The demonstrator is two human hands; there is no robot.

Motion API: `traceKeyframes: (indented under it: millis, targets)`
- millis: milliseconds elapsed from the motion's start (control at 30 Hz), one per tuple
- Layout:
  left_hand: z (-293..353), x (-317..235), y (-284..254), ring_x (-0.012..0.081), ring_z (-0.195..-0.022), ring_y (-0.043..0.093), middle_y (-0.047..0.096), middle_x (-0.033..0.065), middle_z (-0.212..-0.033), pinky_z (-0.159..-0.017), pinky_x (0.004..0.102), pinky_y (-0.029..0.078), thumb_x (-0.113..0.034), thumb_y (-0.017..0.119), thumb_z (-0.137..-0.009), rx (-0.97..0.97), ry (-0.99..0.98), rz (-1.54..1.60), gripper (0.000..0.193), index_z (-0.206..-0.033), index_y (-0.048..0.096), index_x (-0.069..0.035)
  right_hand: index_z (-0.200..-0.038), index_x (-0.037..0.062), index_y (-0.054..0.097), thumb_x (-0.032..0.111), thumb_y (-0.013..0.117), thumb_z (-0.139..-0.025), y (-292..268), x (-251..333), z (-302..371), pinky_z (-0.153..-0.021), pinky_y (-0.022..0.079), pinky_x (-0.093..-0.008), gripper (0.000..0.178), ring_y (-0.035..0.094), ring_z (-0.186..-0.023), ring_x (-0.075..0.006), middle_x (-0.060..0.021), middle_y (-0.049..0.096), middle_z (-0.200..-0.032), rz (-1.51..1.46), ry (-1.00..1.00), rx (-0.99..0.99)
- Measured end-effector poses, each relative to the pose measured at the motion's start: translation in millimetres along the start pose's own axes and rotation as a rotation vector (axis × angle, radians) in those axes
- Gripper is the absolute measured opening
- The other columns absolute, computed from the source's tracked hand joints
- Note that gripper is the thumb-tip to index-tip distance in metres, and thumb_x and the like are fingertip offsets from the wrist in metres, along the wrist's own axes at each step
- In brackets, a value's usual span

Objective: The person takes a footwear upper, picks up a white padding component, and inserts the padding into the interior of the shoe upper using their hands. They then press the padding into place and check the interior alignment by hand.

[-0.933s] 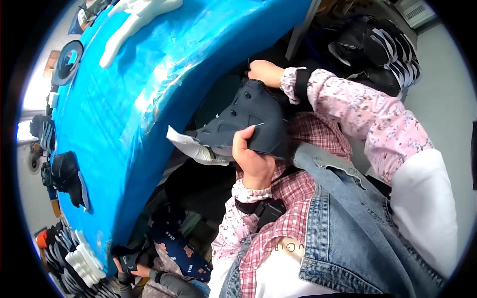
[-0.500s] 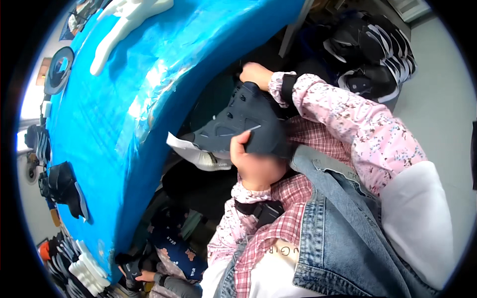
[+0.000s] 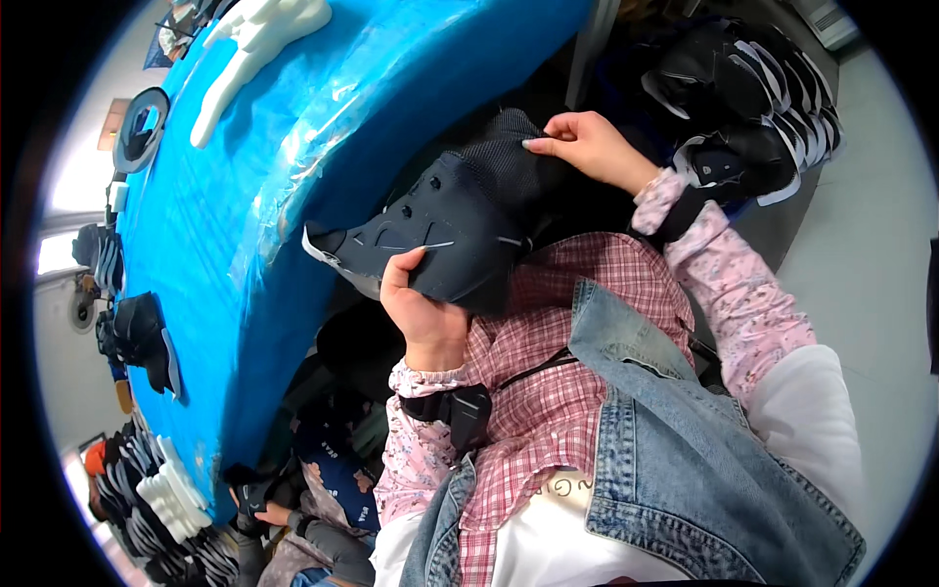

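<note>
A big bench (image 3: 196, 245) with a shiny blue cover bends across the left side. At the upper right sits a heap of black shoe parts (image 3: 743, 78) with pale edges. A long white shape (image 3: 235, 73) lies on the far part of the bench. The dark shoe top (image 3: 469, 210) is up in the person's hands, in front of the checked cloth (image 3: 626, 274) and close to the bench's edge. Its toe points left, and a pale edge (image 3: 333, 259) shows there.

The left hand (image 3: 425, 313) grips the low side, with its thumb on top; its other fingers are hidden. The right hand (image 3: 587, 147) pinches the high ankle edge between thumb and finger.

The shoe top looks light. The ankle part seems soft and bendy, and the side seems a bit stiffer. It likely won't slip or break easily. The side and the ankle edge look like good places to hold.
</note>
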State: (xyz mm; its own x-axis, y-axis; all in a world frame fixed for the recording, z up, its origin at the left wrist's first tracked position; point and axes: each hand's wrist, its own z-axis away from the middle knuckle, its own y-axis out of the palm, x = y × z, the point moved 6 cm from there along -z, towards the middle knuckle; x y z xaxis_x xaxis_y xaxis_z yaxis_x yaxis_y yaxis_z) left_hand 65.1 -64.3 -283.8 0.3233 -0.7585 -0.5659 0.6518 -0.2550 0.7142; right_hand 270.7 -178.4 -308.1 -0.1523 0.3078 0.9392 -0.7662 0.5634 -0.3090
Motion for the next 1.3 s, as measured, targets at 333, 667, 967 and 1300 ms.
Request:
traceKeyframes:
  millis: [333,667,967,1300]
  targets:
    - [0,-15,-12,0.0279,-0.088,0.062,0.061,0.0168,-0.097,-0.082,0.0379,0.05,-0.01,0.046,-0.076,-0.078,0.016,-0.056,0.025,-0.095,0.054,0.005,-0.107,0.0038,0.057,0.021,0.055,-0.089,-11,-16,19,-0.063,0.052,-0.0214,0.025,0.06,-0.081,-0.0085,-0.0008,0.061,-0.087,-0.747,0.224,0.166]
    - [-2,-18,-11,0.027,-0.075,0.064,0.064,0.0144,-0.08,-0.073,0.0363,0.053,-0.01,0.047,-0.074,-0.203,0.03,-0.101,0.017,-0.075,0.059,0.002,-0.091,0.0081,0.062,0.024,0.057,-0.088,4,-21,-13,-0.063,0.044,-0.02,0.017,0.054,-0.072,-0.0059,0.002,0.062,-0.084,-0.81,0.312,0.335]
    - [0,-19,-6,0.0265,-0.077,0.064,0.064,0.0145,-0.086,-0.073,0.036,0.053,-0.011,0.047,-0.073,-0.158,0.0,-0.131,0.021,-0.085,0.057,0.003,-0.088,0.0049,0.062,0.023,0.062,-0.085,-7,-13,-19,-0.061,0.047,-0.0175,0.018,0.05,-0.06,-0.0022,0.0029,0.06,-0.078,-0.675,0.278,0.408]
    - [0,-18,-17,0.0274,-0.088,0.061,0.061,0.0149,-0.097,-0.081,0.0372,0.05,-0.009,0.046,-0.072,-0.177,0.026,-0.149,0.03,-0.099,0.052,0.004,-0.088,-0.0021,0.062,0.022,0.064,-0.082,-39,36,-6,-0.064,0.049,-0.0258,0.025,0.059,-0.067,-0.0138,-0.0056,0.062,-0.074,0.421,-0.274,-0.165]
